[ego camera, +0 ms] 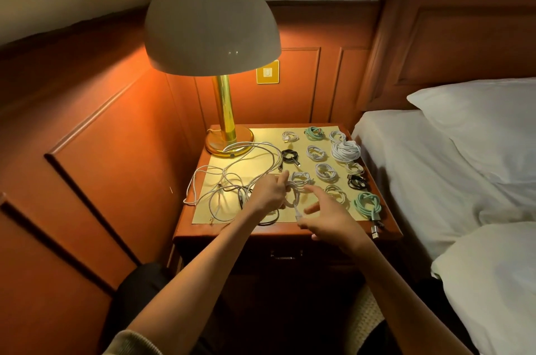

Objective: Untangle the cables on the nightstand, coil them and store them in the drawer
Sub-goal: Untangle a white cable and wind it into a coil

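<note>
- Sprawling in front of the lamp (229,111) and out to its left: a loose tangle (229,180) of white cables with at least one darker strand, on the gold mat (261,134) of the nightstand (220,231). Unsorted stock, probably kept on this side to be clear of the finished work.
- Left hand (268,192), in front of the lamp and slightly to its right: the fingers are curled round the loops of a white cable (300,180), a grip that seems meant to stop the turns from springing open.
- Drawer (285,256), below the lamp under the nightstand top: closed, handle showing. Nothing can be seen stored in it.
- Free end of the same white cable, to the right in front of the lamp: it hangs from the loops towards the person, with its tip just beside the right fingertips.
- Right hand (327,218), further right of the lamp: the fingers are spread and the forefinger reaches towards the loops. Because of blur, I cannot tell whether it pinches the cable end or has let go. Its likely job is feeding the tail round the coil.
- Finished coils (324,171), right of the lamp in rows: mostly white. A black coil (290,156) lies nearest the lamp, and a mint coil (367,203) lies at the front right. Each is set apart from the others, apparently so that none re-tangles before storage.
- Bed (435,166), far right of the lamp: just beside the nightstand.
</note>
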A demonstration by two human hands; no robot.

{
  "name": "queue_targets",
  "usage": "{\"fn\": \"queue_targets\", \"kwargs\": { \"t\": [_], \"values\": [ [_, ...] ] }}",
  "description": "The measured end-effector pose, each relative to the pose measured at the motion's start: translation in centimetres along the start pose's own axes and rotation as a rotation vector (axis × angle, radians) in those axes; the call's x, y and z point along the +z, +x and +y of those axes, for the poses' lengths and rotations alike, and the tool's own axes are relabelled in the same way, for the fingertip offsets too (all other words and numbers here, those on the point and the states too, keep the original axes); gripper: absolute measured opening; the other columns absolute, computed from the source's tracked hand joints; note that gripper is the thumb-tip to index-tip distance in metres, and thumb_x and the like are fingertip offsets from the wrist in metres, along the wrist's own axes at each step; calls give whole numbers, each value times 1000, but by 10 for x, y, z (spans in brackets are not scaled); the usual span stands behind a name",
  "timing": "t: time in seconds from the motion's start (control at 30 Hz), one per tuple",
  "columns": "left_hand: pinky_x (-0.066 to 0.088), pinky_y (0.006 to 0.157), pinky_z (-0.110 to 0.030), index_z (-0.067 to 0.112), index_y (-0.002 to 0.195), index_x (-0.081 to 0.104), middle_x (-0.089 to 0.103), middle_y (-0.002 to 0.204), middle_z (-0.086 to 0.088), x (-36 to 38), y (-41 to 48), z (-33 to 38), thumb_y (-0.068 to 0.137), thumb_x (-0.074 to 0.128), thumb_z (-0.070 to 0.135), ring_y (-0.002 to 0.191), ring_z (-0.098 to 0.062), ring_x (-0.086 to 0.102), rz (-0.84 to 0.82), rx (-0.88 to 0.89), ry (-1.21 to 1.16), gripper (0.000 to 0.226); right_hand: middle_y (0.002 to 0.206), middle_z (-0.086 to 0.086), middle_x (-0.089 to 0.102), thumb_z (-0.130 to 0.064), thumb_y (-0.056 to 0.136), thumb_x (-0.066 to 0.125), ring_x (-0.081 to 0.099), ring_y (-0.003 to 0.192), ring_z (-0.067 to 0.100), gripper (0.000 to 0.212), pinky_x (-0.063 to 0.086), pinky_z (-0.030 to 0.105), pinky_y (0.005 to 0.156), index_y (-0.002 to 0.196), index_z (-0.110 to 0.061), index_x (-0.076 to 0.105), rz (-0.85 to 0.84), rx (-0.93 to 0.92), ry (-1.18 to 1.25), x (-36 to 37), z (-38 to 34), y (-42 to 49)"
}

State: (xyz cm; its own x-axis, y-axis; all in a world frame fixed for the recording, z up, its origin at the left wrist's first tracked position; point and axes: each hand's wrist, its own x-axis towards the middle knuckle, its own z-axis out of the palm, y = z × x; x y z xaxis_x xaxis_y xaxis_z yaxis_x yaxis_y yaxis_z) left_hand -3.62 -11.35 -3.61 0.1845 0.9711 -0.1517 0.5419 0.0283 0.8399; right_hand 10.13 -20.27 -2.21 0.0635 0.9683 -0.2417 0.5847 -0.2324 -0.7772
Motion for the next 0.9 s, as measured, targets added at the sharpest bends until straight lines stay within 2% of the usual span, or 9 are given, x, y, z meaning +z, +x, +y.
{"fn": "queue_targets", "kwargs": {
  "t": [0.07,0.2,0.3,0.37,0.43,0.57,0.63,0.8,0.9],
  "values": [
    [53,60,-30,13,68,58,62,64,-3,6,-1,0,107,35,44,52,-17,62,-42,-12,-3,54,128,3,56,-23,80,76,60,112,24,87,53,37,91,153,-34,30,72,-73,-188,0,-4,5],
    [57,84,-48,11,74,67,68,75,-10,14,1,-5,105,37,47,81,-34,70,-70,-2,-11,56,113,1,65,-32,82,75,59,101,18,48,37,23,75,129,-28,63,182,-180,-397,-2,-20,12],
    [62,78,-46,6,81,68,67,76,-10,8,5,-8,106,40,42,74,-30,71,-117,-37,-166,52,116,0,71,-26,82,76,64,103,15,45,39,18,73,126,-25,68,251,-234,-386,-2,-23,17],
    [63,70,-37,1,87,66,65,74,-10,0,3,-8,106,43,37,62,-20,69,-197,-123,-321,47,119,1,70,-24,78,79,64,106,14,53,41,17,75,130,-22,66,203,-244,-395,-1,-22,22],
    [63,71,-35,-1,93,66,67,77,-12,-5,3,-12,106,44,36,61,-18,70,-269,-189,-371,45,117,3,71,-24,73,81,66,104,15,55,48,19,78,126,-19,68,170,-227,-387,2,-19,30],
    [62,69,-33,2,116,65,69,95,-15,-16,9,-17,106,44,38,71,-23,71,-303,-238,-135,43,113,3,72,-21,71,80,68,104,21,49,58,33,85,118,-17,70,199,-129,-445,9,-3,54],
    [62,66,-30,4,116,67,71,101,-15,-24,12,-20,105,48,32,72,-21,71,-265,-195,-49,35,110,3,72,-18,71,78,67,102,23,43,58,33,83,114,-17,70,224,-69,-540,13,3,66],
    [59,58,-26,4,110,70,73,92,-10,-41,20,-30,101,56,21,69,-19,72,-114,-113,14,24,105,15,65,-8,85,62,62,103,34,9,52,37,77,93,-9,60,163,-4,-758,24,5,82],
    [54,53,-22,5,110,71,73,91,-9,-51,20,-31,100,57,20,65,-16,71,-65,-63,36,23,109,13,64,-10,86,61,61,106,33,6,52,38,82,92,-11,60,144,17,-789,27,7,83]
  ]
}}
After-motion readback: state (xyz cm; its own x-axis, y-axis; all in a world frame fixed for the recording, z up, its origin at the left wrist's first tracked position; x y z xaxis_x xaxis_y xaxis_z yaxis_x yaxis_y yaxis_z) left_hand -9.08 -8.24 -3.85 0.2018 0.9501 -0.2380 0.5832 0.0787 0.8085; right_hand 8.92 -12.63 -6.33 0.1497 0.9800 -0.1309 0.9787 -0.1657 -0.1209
